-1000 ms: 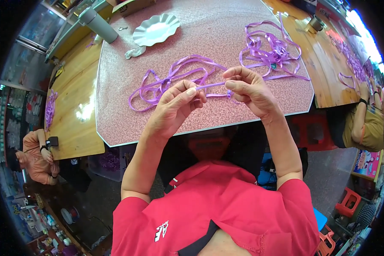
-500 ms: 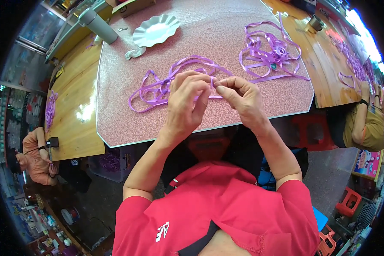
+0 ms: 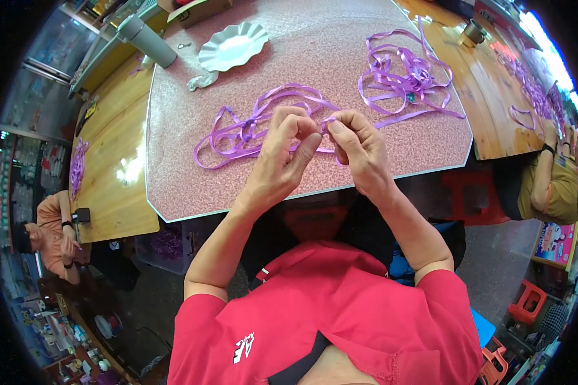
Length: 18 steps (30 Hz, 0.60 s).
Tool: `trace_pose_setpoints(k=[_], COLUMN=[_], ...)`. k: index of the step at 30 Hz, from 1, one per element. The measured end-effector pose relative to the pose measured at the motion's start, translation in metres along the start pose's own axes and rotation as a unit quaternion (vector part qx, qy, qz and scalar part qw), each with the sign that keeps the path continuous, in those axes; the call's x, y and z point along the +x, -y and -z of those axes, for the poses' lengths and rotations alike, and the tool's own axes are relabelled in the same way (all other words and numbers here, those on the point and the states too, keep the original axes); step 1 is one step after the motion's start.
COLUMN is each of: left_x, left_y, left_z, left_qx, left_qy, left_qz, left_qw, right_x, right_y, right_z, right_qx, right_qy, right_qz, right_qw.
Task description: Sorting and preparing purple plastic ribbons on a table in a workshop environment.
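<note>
Over the near part of the pink speckled table my two hands meet, fingertips almost touching. My left hand (image 3: 282, 151) is curled, with a bit of purple ribbon (image 3: 328, 123) at its fingertips. My right hand (image 3: 361, 147) pinches the same ribbon between thumb and forefinger. Loose loops of purple ribbon (image 3: 223, 154) lie on the table behind and left of my left hand, with a small dark purple tie among them. A strand runs from behind my right hand to a tangled heap of purple ribbon (image 3: 417, 78) at the far right.
A white scalloped plate (image 3: 234, 48), crumpled clear plastic (image 3: 202, 81) and a grey-green flask (image 3: 148, 42) stand toward the back left. A metal cup (image 3: 474, 32) is on the right wooden table (image 3: 494, 122). People sit at both sides, one in orange (image 3: 52, 237), another in olive (image 3: 555, 186).
My left hand has turned, its thumb coming forward to the ribbon. My right fingers have curled in more around it. The loops and heap on the table look much the same.
</note>
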State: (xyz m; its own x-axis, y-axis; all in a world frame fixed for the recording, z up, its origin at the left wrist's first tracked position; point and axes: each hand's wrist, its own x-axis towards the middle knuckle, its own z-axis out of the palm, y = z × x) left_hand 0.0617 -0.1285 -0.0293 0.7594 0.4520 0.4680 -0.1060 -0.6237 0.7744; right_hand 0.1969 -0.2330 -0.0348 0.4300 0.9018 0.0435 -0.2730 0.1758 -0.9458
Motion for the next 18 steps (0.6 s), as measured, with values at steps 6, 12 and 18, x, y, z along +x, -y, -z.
trace_pose_setpoints(k=[6,12,18], left_x=[0.003,0.005,0.012], left_y=[-0.001,-0.01,-0.009], left_z=[0.006,-0.011,-0.02], left_qx=[-0.331,-0.12,0.031], left_qy=[0.02,-0.065,-0.076], left_qz=[0.18,0.069,-0.041], left_qw=[0.926,0.988,0.996], right_x=[0.006,0.011,0.009], right_y=[0.001,0.002,-0.004], right_z=[0.011,0.013,0.012], right_qx=[-0.133,-0.117,-0.135], right_qy=[-0.044,-0.082,-0.076], right_qz=[0.185,0.158,0.157], right_qw=[0.973,0.977,0.975])
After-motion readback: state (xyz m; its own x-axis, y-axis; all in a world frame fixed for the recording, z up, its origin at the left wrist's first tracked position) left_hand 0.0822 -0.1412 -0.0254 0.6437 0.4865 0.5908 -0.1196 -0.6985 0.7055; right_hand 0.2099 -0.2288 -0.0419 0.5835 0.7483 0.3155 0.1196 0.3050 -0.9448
